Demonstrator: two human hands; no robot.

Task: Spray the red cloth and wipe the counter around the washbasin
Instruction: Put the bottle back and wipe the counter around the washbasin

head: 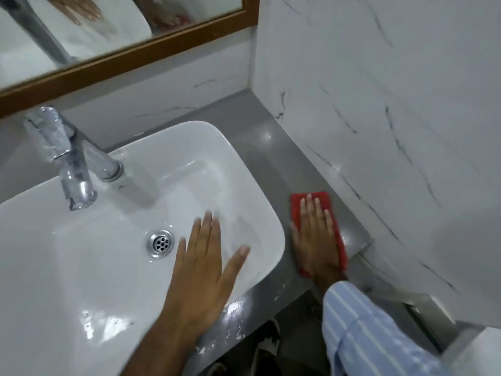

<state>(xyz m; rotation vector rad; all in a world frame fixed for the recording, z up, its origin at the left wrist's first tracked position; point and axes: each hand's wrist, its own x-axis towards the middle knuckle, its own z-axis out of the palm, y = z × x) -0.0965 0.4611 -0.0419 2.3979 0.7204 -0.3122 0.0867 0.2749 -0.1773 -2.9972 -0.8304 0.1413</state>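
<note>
While right hand (315, 234) flattens red cloth (320, 229) on grey counter (260, 147), left hand (202, 264) splayed over washbasin (89, 267).

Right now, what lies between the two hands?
In the head view, the right rim of the white washbasin and a narrow strip of bare grey counter separate the left hand from the right hand, which presses the red cloth.

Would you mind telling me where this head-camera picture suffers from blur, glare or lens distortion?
In the head view, the left hand and tap are smeared by motion blur; glare spots sit on the wet counter and the washbasin rim; the wide lens bows the mirror frame; the right hand on the red cloth is fairly sharp.
</note>
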